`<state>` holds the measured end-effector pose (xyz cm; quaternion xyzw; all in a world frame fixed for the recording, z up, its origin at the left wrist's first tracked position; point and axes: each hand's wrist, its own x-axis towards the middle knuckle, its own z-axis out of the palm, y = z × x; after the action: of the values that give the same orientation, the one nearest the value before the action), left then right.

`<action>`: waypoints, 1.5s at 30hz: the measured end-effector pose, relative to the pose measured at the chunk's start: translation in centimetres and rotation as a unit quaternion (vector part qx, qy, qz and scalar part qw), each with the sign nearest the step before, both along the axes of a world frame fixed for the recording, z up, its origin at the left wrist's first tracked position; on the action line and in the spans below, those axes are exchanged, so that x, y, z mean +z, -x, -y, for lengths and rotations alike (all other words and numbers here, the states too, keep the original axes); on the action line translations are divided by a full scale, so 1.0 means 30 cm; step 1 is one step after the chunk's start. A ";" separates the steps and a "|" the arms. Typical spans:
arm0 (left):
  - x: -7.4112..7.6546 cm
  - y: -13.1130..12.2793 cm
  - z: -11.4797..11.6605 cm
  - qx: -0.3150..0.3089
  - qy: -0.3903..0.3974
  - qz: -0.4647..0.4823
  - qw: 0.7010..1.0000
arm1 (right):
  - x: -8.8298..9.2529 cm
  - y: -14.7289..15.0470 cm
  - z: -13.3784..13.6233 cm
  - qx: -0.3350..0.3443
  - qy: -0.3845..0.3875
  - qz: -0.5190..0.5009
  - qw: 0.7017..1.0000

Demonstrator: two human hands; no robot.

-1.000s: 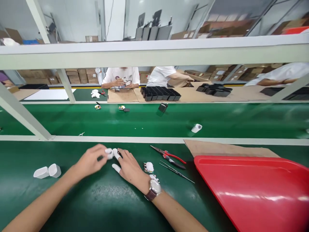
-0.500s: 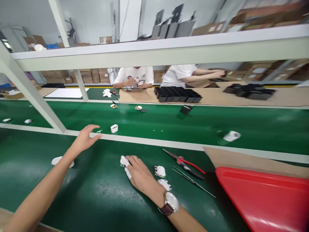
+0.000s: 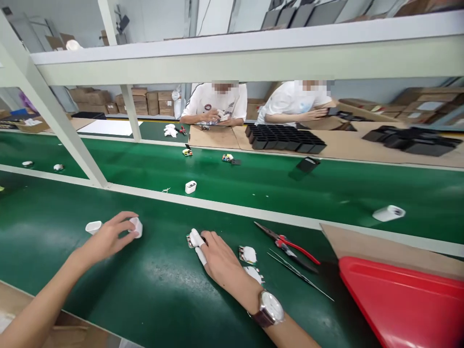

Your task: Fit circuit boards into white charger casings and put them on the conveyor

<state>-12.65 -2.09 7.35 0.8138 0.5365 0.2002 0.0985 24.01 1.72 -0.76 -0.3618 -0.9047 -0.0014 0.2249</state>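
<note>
My left hand (image 3: 108, 238) curls round a small white plastic shell (image 3: 136, 226) on the green mat; a second white shell (image 3: 93, 227) lies just to its left. My right hand (image 3: 217, 258), with white finger cots and a wristwatch, rests on the mat and pinches a small circuit part (image 3: 191, 240) at its fingertips. Two more white small parts (image 3: 248, 254) lie just right of that hand.
Red-handled pliers (image 3: 290, 246) and tweezers (image 3: 299, 274) lie right of my hand, before a red tray (image 3: 406, 304) on cardboard. Beyond a white rail, the conveyor belt (image 3: 253, 183) carries small white housings (image 3: 190, 187). Two people work across it by black trays (image 3: 286, 137).
My left hand came back from the white rail and closed on a white shell on the mat. My right hand stayed put with its small part. The view swung left.
</note>
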 end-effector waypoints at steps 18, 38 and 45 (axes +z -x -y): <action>-0.238 -0.329 -0.061 -0.052 0.104 0.175 0.978 | 0.076 0.012 0.060 -0.001 0.027 -0.191 0.981; -0.227 -0.402 -0.049 -0.107 -0.136 0.070 0.982 | 0.083 0.034 0.117 0.067 0.046 -0.240 0.967; -0.231 -0.400 -0.054 -0.119 -0.146 0.047 0.981 | 0.070 0.031 0.126 0.066 0.037 -0.210 0.975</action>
<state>-0.65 -0.46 0.43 0.8674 0.3953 0.3010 0.0265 23.08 -2.06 1.34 -0.3015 -0.8586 0.1232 0.3959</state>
